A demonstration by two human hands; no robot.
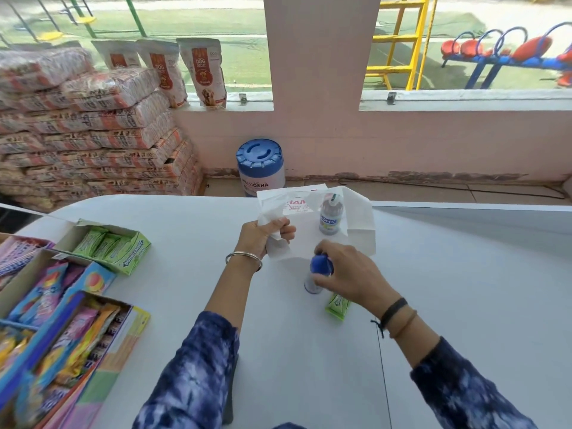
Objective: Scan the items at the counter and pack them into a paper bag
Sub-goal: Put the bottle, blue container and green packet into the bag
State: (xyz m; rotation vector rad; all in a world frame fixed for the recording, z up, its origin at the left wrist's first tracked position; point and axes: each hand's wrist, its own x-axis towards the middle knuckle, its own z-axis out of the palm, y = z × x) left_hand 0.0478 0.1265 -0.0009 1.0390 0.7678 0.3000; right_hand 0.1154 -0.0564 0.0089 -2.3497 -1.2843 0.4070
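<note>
A white paper bag (356, 224) with red print lies on the white counter (464, 289), and my left hand (263, 235) pinches its near left edge. A grey bottle with a white cap (330, 215) stands in front of the bag. My right hand (349, 274) is closed around a small bottle with a blue cap (320, 267) that stands upright on the counter just before the bag. A green gum pack (336, 306) lies flat under my right wrist.
Open display boxes sit at the left: green gum packs (114, 243) and colourful candy packets (62, 320). Beyond the counter stand a blue-lidded white tub (260, 165), stacked sacks (93, 134) and dog-biscuit pouches (205, 72) on the window sill.
</note>
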